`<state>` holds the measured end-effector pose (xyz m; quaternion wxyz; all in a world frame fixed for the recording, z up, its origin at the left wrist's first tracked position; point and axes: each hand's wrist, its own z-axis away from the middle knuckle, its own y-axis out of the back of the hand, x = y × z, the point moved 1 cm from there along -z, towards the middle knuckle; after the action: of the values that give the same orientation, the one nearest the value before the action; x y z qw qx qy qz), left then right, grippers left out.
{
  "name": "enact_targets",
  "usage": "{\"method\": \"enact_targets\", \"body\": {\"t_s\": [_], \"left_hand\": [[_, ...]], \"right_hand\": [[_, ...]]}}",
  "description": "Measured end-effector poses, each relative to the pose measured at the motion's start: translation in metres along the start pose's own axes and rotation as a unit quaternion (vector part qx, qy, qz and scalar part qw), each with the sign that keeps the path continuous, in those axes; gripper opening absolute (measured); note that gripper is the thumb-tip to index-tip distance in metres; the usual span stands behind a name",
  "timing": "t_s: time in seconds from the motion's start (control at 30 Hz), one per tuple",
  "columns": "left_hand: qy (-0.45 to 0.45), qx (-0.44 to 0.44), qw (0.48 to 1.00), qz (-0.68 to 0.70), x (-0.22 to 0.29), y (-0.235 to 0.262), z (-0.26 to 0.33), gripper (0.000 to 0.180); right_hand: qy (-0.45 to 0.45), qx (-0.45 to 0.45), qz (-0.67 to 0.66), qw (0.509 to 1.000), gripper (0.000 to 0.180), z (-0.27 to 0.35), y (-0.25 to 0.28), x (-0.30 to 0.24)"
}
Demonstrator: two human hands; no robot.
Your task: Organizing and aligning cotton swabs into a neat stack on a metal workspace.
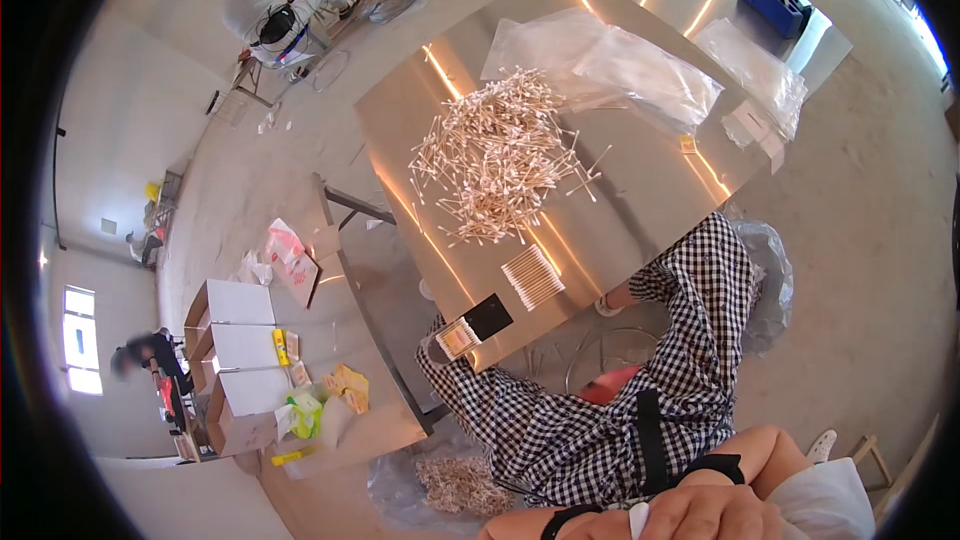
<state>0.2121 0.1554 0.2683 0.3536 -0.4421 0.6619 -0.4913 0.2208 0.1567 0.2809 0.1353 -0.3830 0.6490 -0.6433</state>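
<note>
At the lower edge of the head view, close to my body, my right hand (705,512) has its fingers curled, with the knuckles showing. Beside it is my left hand (605,525), largely cut off, its fingers hidden. A small white thing (638,518) shows between the hands; its kind is unclear. Away from both hands, a heap of cotton swabs (495,155) lies on the metal table (640,215). Nearer is a neat row of swabs (533,277). At the table's near-left corner sit a black pad (488,316) and a small box of swabs (458,339).
Clear plastic bags (650,75) and a blue bin (773,5) occupy the far table. White cartons (240,360) and glue sticks (281,347) stand on the left table. A bag of swabs (465,485) lies below. Another person (275,20) sits far left.
</note>
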Motion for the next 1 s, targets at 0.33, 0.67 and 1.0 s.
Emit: {"method": "enact_targets", "body": {"t_s": [0.33, 0.67, 1.0], "left_hand": [[0.004, -0.034, 0.999, -0.014, 0.003, 0.002, 0.020, 0.006], [0.024, -0.019, 0.999, -0.012, 0.004, -0.009, 0.020, 0.006], [-0.002, 0.019, 0.998, -0.059, 0.024, 0.009, 0.029, 0.007]], "right_hand": [[-0.062, 0.017, -0.073, 0.995, 0.066, 0.025, 0.007, 0.008], [-0.104, 0.083, -0.130, 0.983, 0.055, 0.040, -0.003, 0.008], [-0.156, 0.069, -0.088, 0.981, 0.050, 0.048, 0.017, 0.012]]}}
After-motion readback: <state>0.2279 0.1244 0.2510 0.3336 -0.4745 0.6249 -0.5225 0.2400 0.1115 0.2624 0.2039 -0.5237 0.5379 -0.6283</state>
